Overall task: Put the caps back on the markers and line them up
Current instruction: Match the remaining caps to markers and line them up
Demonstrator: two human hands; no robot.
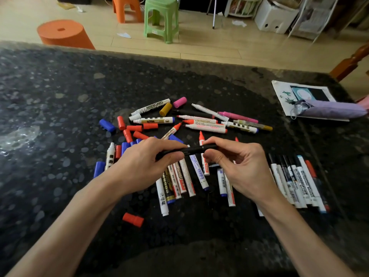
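**Left hand (143, 162) and right hand (241, 166) on one black marker (191, 149); most of the pile not yet capped**

Between my two hands, just above the table (60, 96), I hold the marker level. My left fingers and thumb curl round its barrel. My right thumb and fingertips pinch the cap end (209, 146). A seam shows there, but I cannot tell whether the cap is pressed fully home.

I judge the job well short of half done. On the right lies the finished row (295, 180): capped markers side by side and touching, mostly black-topped, with one pale blue and one red.

Under my hands a loose bunch (183, 176) of white, printed plastic barrels fans out. Farther off, more markers (205, 126) lie crisscrossed with their tips bare.

Caps are scattered to the left: short, stubby plastic cylinders, red and blue (107, 124), with a gold one (165, 109) and a pink one (180, 102) at the far side. One red cap (133, 219) sits alone, near me.

The table is dark, glossy, speckled stone. On its far right a soft purple pouch (329, 111) lies on a printed sheet.
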